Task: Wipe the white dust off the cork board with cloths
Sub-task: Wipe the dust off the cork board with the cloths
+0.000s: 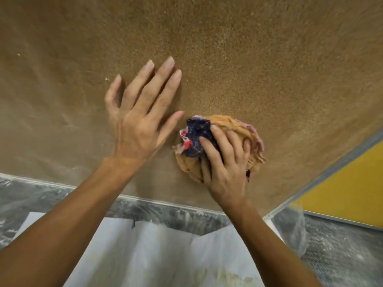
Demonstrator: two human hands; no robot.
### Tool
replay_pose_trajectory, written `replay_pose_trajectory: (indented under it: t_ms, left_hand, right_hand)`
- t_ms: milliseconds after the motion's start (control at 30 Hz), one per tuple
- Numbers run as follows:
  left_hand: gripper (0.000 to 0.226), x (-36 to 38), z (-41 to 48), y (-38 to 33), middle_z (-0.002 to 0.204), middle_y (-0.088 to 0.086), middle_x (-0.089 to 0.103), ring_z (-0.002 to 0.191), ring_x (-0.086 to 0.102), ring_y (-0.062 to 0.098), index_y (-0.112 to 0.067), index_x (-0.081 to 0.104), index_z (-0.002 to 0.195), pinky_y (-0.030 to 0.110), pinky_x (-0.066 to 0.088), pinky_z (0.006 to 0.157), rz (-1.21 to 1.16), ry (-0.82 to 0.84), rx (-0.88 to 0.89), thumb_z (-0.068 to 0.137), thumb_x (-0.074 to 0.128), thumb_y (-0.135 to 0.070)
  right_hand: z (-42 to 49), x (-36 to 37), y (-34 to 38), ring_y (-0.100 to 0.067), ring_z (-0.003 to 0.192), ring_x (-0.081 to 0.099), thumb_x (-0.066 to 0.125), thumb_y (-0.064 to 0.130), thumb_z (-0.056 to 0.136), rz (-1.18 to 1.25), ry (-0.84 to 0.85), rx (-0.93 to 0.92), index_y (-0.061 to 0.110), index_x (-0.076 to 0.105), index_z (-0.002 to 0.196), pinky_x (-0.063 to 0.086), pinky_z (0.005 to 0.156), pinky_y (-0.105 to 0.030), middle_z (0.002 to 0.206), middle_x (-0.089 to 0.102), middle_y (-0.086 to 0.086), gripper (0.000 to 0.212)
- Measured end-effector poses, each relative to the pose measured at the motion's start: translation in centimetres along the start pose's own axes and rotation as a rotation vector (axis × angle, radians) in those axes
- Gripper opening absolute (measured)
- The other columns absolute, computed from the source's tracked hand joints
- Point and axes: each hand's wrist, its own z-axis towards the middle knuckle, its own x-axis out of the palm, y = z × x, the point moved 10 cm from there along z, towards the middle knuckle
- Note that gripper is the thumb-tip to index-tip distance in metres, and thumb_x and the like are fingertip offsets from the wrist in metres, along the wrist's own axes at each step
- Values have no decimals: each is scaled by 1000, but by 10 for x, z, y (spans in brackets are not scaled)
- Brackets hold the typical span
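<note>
A large brown cork board (238, 59) fills most of the view, with pale white dust streaks on its left part and near its lower edge. My right hand (224, 166) presses a bunched wad of cloths (232, 129) against the board; the wad is orange with dark blue, red and pink pieces. My left hand (141, 112) lies flat on the board just left of the cloths, fingers spread and holding nothing.
The board's metal frame (165, 201) runs along the bottom and up the right side. Below it lies a dusty grey floor (342, 251) with a white sheet (157, 253). A yellow panel (352, 189) sits at the right.
</note>
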Motion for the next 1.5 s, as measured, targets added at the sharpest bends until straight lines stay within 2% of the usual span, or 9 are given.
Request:
replay_pose_trajectory:
  t_ms: [100, 167, 233, 400, 533, 667, 967, 1167, 1500]
  left_hand:
    - [58, 2, -8, 19, 161, -4, 39, 149, 35, 16, -22, 44, 154, 59, 31, 113, 36, 36, -98, 103, 60, -43]
    - [59, 0, -17, 28, 160, -2, 40, 149, 35, 17, -23, 43, 155, 59, 33, 112, 47, 42, -111, 103, 61, -44]
    - [58, -3, -23, 42, 160, -1, 41, 148, 37, 18, -23, 45, 154, 57, 32, 113, 48, 30, -105, 102, 62, -44]
    - [61, 1, -27, 64, 162, -3, 33, 151, 30, 16, -24, 44, 154, 63, 27, 114, 25, 35, -49, 101, 65, -43]
    - [61, 11, -27, 66, 165, -7, 27, 155, 21, 11, -27, 40, 157, 65, 25, 113, -1, 40, -38, 102, 60, -47]
    - [62, 17, -28, 70, 165, -11, 27, 154, 20, 9, -29, 38, 157, 55, 18, 117, 5, -9, 9, 102, 54, -54]
    - [58, 26, -31, 66, 167, -14, 22, 155, 18, 8, -31, 36, 158, 48, 6, 123, -33, -93, 7, 104, 45, -53]
    - [54, 28, -34, 64, 162, -15, 29, 153, 22, 7, -32, 38, 157, 45, 4, 124, -56, -105, 11, 106, 44, -47]
    - [65, 6, -32, 115, 163, -5, 30, 154, 23, 14, -26, 29, 157, 57, 13, 121, -132, -48, -169, 103, 50, -53]
  right_hand:
    - [-51, 55, 33, -20, 148, 31, 70, 13, 90, -29, 303, -256, 23, 45, 146, 22, 120, -40, 163, 30, 3, 62]
    - [-81, 62, 37, -16, 146, 34, 47, 8, 99, -106, 419, -359, 23, 48, 146, 34, 111, -38, 168, 19, 5, 49]
    - [-75, 45, 29, -13, 144, 38, 32, 6, 104, -111, 361, -259, 22, 58, 139, 30, 114, -39, 165, 27, 5, 46]
    - [1, 2, 15, -20, 152, 31, 72, 12, 89, -73, 4, 82, 24, 54, 143, 16, 125, -50, 157, 43, -1, 58]
    - [-2, 53, 61, -23, 155, 17, 63, 40, 97, -182, 211, -105, 32, 45, 153, 11, 124, -50, 165, 25, 3, 59]
    - [-61, 76, 63, -18, 151, 25, 67, 16, 87, -253, 483, -322, 28, 33, 158, 27, 114, -43, 171, 0, 6, 80]
    - [6, 40, 73, -27, 158, 8, 50, -4, 85, -255, 246, 32, 23, 33, 156, 8, 125, -58, 171, 5, 3, 78]
    - [-76, 99, 95, -21, 156, -2, 49, 14, 88, -481, 713, -537, 22, 9, 163, 15, 120, -43, 170, -15, 4, 86]
    - [7, 82, 109, -29, 156, 11, 53, 36, 98, -221, 181, 82, 23, 30, 154, 12, 123, -58, 171, 4, -1, 62]
